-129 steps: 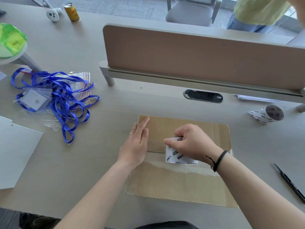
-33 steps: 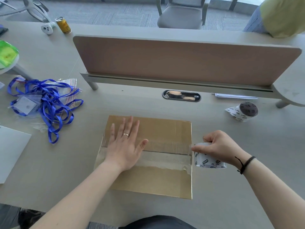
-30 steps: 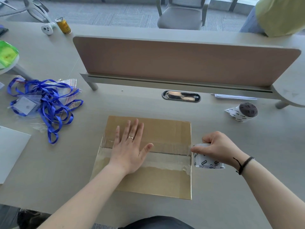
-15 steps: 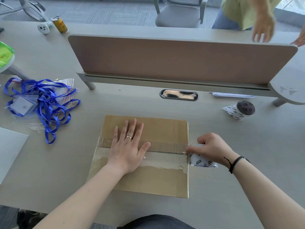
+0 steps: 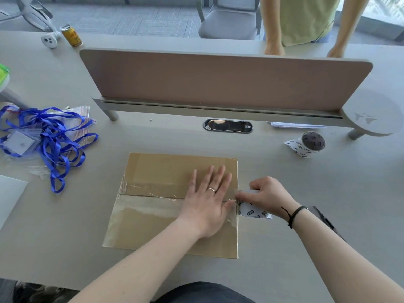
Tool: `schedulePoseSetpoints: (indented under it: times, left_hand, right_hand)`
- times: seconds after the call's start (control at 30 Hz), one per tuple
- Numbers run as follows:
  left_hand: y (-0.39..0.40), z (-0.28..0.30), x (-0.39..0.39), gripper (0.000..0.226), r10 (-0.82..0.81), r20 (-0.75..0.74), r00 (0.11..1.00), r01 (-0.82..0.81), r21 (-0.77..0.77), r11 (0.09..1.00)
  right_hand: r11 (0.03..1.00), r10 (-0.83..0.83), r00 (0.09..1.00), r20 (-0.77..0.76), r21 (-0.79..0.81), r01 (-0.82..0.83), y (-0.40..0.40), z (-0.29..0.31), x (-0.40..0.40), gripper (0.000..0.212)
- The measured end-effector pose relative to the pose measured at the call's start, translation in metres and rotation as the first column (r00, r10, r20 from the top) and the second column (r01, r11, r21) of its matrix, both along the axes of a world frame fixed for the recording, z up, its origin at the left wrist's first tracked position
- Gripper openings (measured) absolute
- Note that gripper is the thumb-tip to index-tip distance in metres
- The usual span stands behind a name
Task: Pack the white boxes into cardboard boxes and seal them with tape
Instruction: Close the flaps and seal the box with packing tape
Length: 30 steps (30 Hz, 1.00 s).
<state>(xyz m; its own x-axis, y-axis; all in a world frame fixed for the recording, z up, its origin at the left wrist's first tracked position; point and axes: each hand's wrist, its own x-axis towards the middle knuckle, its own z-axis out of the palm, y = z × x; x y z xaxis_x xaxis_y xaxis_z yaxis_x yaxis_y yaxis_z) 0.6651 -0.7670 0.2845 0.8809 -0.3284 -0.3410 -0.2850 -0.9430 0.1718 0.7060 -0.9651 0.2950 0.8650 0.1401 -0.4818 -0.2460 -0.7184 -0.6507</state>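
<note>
The cardboard box (image 5: 172, 206) lies flat on the counter (image 5: 306, 248), right in the middle and close to the person. Its flaps are closed, so what is inside is hidden. A strip of clear tape (image 5: 148, 194) runs across the top along the line where the flaps meet. The tape is shiny and hard to see.

The left hand (image 5: 207, 204) lies flat on the right part of the box top, fingers straight and a little spread. It presses down on the tape. It covers the tape's end near the box's right edge.

The right hand (image 5: 269, 196) is just past that right edge, touching it. Its grip is curled round a white tape roll (image 5: 253, 211), pinching it. Most of the roll is hidden under the fingers. The letters on it are too small to read.

A second tape roll (image 5: 306, 144) sits farther back on the right, well apart from the box. Blue ribbons (image 5: 50, 138) lie in a pile on the left with a clear bag; how many ribbons I cannot tell. A white sheet (image 5: 8, 195) is cut off at the left edge. A dark thing (image 5: 323, 217) pokes out behind the right wrist, mostly hidden.

There is bare counter on both sides of the box and in front of the divider board (image 5: 218, 79). One can (image 5: 72, 36) stands far back on the left. Another person (image 5: 306, 20) stands behind the board, cut off at the top.
</note>
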Motion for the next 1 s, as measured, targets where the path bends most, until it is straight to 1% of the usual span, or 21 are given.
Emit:
schedulePoseSetpoints:
  times: [0.17, 0.27, 0.43, 0.53, 0.63, 0.8, 1.0]
  left_hand:
    - [-0.018, 0.000, 0.006, 0.064, -0.104, 0.015, 0.994, 0.103, 0.021, 0.994]
    - [-0.018, 0.000, 0.008, 0.065, -0.110, 0.010, 0.994, 0.109, 0.046, 0.993]
    - [-0.018, 0.002, 0.008, 0.063, -0.105, 0.008, 0.994, 0.104, 0.048, 0.993]
    - [-0.016, 0.002, 0.006, 0.063, -0.077, 0.006, 0.997, 0.077, 0.021, 0.997]
    - [-0.001, 0.000, 0.001, 0.070, -0.036, 0.027, 0.999, 0.036, 0.013, 0.999]
    - [0.047, -0.003, -0.009, 0.072, 0.056, 0.034, 0.998, -0.057, 0.021, 0.998]
    - [0.077, -0.003, -0.010, 0.077, 0.161, 0.024, 0.987, -0.162, 0.032, 0.986]
  right_hand:
    - [1.000, -0.023, 1.000, 0.008, -0.006, 0.023, -0.004, -0.002, -0.001, 0.060]
    - [0.999, -0.043, 0.999, 0.010, 0.009, 0.043, -0.005, -0.005, -0.002, 0.054]
    - [0.998, -0.066, 0.998, -0.004, 0.015, 0.066, -0.006, -0.006, -0.002, 0.052]
    - [0.997, -0.074, 0.997, -0.033, 0.026, 0.075, -0.007, -0.006, -0.003, 0.051]
    - [0.996, -0.082, 0.996, -0.044, 0.032, 0.083, -0.007, -0.006, -0.004, 0.049]
    - [0.993, -0.102, 0.994, -0.027, 0.051, 0.103, -0.009, -0.006, -0.004, 0.059]
    - [0.992, -0.113, 0.993, -0.037, 0.052, 0.115, -0.010, -0.005, -0.006, 0.059]
